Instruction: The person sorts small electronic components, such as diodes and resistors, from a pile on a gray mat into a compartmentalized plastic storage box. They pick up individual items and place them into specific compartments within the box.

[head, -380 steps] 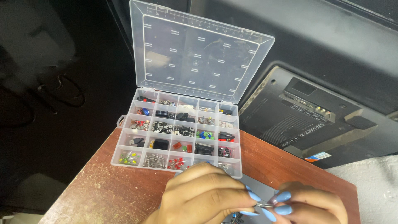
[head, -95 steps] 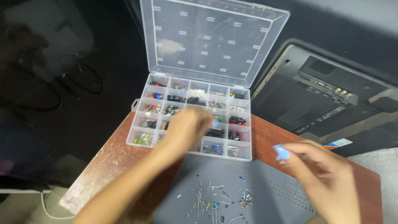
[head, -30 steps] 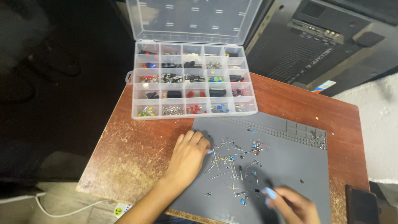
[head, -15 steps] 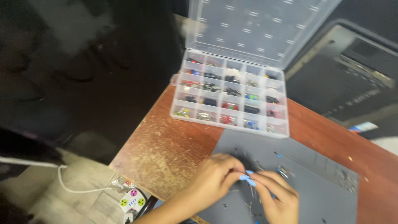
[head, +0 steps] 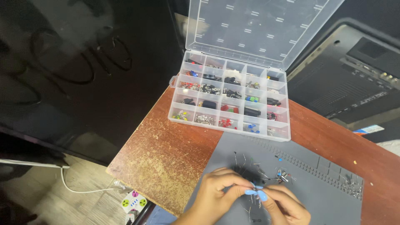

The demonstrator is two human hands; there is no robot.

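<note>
a: while both hands sit at 6 o'clock over the grey rubber work mat (head: 316, 196), what step is this, by your read?

b: looks like sorting. left hand (head: 216, 193) and right hand (head: 283, 206) meet fingertip to fingertip, both pinched tight on one tiny wire-legged electronic part (head: 255, 189). can't tell which kind, too small. it's held just above the mat, w/ the scatter of loose small components (head: 266, 173) at 12 o'clock of the hands.

a: and the box?

b: clear plastic compartment organiser box (head: 229, 104) sits further up at 12 o'clock, on the worn red-brown wooden table (head: 166, 154), lid (head: 258, 29) propped upright, cells w/ red, blue, green, black bits. well apart from the hands.

a: next move needs what?

b: my guess: one hand must let go so the other carries the part up to the right cell w/o bending the legs. fine grip, slow reach.

a: vs half a sec ago?

b: hands were already together on the mat then; now the view has swung so the box sits more central and sharper. one sec ago the left hand lay flat and spread on the mat, right hand apart at 5 o'clock. now they're joined on the part.
</note>
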